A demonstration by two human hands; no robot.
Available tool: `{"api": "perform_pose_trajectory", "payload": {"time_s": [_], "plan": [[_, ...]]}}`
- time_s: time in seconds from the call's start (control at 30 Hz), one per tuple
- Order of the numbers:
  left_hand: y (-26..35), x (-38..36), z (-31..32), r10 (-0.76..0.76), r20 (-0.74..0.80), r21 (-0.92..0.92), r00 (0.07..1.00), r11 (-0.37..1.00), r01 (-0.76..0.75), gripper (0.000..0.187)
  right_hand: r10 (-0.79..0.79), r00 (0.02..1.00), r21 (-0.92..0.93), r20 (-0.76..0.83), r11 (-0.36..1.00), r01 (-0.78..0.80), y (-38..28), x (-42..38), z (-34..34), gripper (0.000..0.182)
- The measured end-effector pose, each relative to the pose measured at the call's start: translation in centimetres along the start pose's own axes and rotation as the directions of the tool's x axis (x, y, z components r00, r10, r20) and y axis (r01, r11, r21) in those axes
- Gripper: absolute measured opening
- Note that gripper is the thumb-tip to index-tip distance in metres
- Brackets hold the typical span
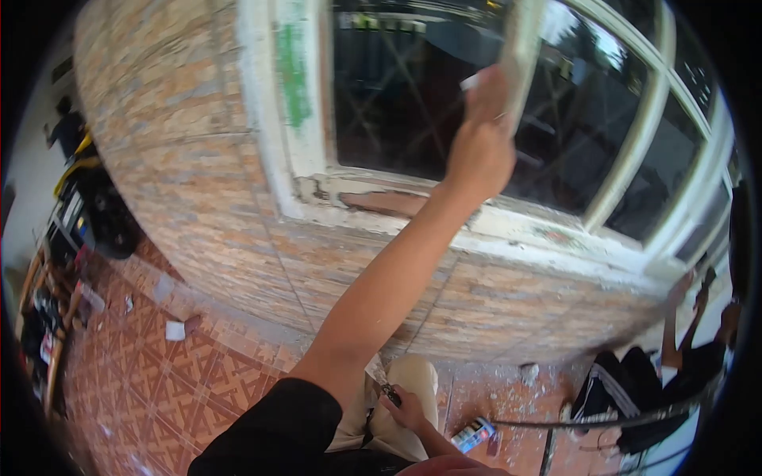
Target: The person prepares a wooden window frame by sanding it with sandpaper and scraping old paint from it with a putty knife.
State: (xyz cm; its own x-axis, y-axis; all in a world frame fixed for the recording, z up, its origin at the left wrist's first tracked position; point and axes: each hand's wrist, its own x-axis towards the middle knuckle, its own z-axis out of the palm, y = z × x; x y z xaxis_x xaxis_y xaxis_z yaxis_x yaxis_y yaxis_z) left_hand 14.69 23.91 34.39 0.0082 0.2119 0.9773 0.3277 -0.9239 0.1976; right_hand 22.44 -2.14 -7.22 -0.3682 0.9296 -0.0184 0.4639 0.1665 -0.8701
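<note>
My left hand (482,147) is raised against the white window frame (520,79), fingers closed at an upright bar. Blurred by motion, a small whitish piece (471,82) shows at its fingertips; its kind cannot be made out. Low in front of my beige trousers, my right hand (406,410) is closed around a dark-handled tool (389,393). A pale, flat part appears to extend from the handle, partly lost against the trousers. The frame's lower rail has worn paint and a bare brown patch (382,203).
Stone-patterned wall (182,159) runs below and beside the window. Paint flakes and a colourful box (474,435) lie on the tiled floor. At right, another person (635,389) sits low near a dark metal bar (587,425). A motorcycle (99,202) and a person (67,131) are at far left.
</note>
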Motion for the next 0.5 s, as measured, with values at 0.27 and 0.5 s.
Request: {"api": "perform_pose_trajectory", "payload": {"time_s": [0.27,0.5], "plan": [[-1.2,-2.3,0.8,0.052,-0.020,0.197,0.998,0.979,-0.047,0.047,0.001,0.998,-0.068,0.065,0.998,0.003,0.0,-0.7,-0.5,0.037],[0.5,2.5,-0.1,-0.025,-0.027,0.063,0.999,0.998,0.027,0.045,-0.025,0.998,-0.018,0.062,0.999,0.026,0.5,-0.1,-0.1,0.036]]}}
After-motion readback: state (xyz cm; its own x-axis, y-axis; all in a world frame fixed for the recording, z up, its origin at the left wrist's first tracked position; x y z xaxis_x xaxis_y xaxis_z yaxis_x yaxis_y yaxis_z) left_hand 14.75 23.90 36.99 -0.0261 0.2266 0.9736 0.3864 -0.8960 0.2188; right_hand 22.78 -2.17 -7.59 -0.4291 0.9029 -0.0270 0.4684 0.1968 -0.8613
